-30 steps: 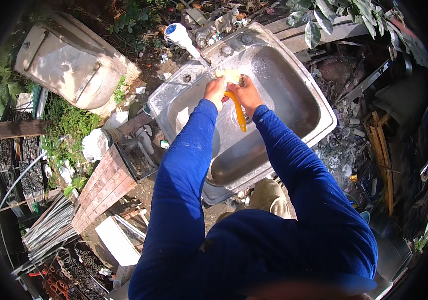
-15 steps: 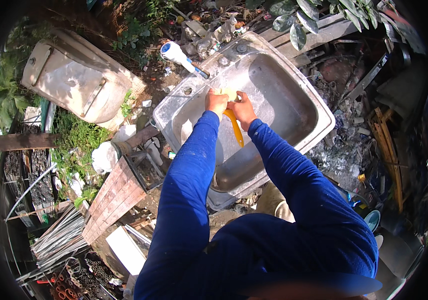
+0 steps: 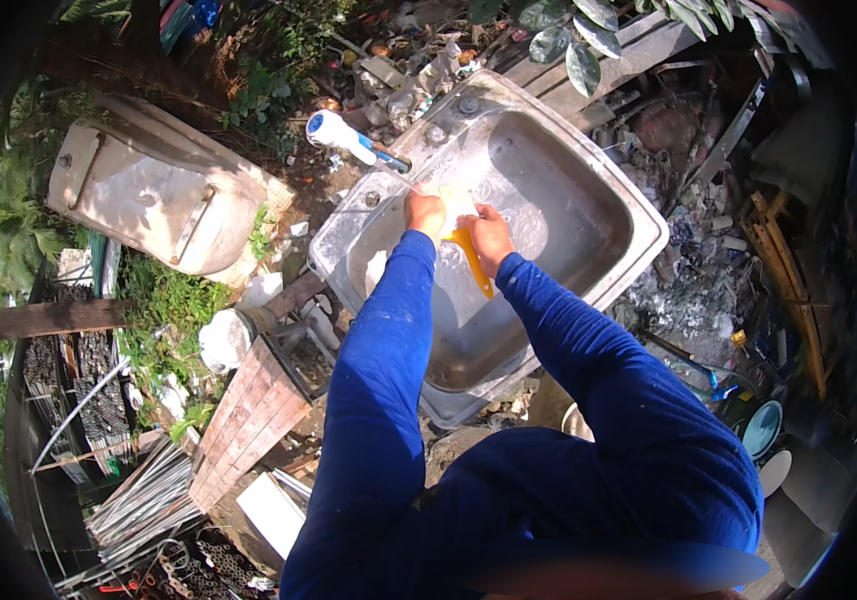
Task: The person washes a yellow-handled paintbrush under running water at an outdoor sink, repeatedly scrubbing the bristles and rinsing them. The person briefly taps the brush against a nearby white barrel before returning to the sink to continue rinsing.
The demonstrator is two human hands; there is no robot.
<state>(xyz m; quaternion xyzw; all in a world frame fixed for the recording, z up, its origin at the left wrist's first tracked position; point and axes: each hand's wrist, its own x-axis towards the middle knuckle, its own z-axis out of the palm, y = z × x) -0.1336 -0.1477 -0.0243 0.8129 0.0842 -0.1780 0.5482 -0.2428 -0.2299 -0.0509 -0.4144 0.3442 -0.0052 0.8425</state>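
Observation:
Both my hands are close together over a worn steel sink [image 3: 599, 150], near its tap side. My right hand [image 3: 490, 238] is closed round the upper end of a yellow handle [image 3: 476, 266] with a hole at its lower end. A pale, whitish piece [image 3: 456, 207] lies between the hands, bright and blurred; whether it belongs to the handle, I cannot tell. My left hand [image 3: 426, 214] is closed at this piece's left edge, its fingertips partly hidden. Beside my left sleeve, another white object [image 3: 377, 270] rests against the basin wall.
A white and blue fitting [image 3: 339, 135] on a short pipe juts over the sink's far left corner. A stained, pale tub-like shell [image 3: 154, 190] lies at the left. Wooden planks [image 3: 249, 425] stand near left, and rubble [image 3: 694, 290] covers the ground at the right.
My left hand has shifted slightly away from the right, opening a wider gap with the pale piece between. The yellow handle has swung a little to the right. The whole view has tilted slightly.

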